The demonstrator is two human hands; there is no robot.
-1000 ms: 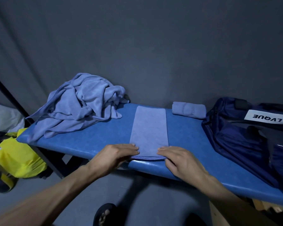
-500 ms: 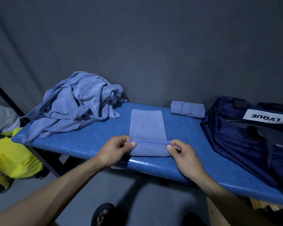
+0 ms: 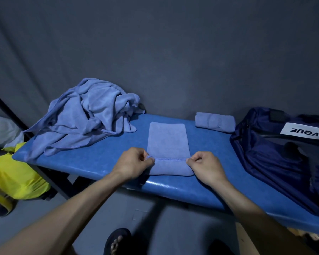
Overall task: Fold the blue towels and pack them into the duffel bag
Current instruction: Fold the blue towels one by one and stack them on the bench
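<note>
A narrow folded blue towel (image 3: 167,138) lies lengthwise on the blue padded table (image 3: 103,162). Its near end is turned over away from me, the stitched hem running across the strip. My left hand (image 3: 134,162) pinches the hem's left corner. My right hand (image 3: 204,165) pinches the right corner. A rolled blue towel (image 3: 215,122) rests at the table's back right. A heap of loose blue towels (image 3: 87,116) covers the back left. The navy duffel bag (image 3: 276,155) lies open on the right end of the table.
A yellow bag (image 3: 17,177) and a white bag (image 3: 2,129) sit on the floor to the left, beside a black slanted bar (image 3: 17,116). My sandalled foot (image 3: 118,242) shows below the table edge. A grey curtain backs the table.
Both hands went from lying on the towel's near end to pinching its corners, then lifted and carried that end away from me, making a fold across the strip.
</note>
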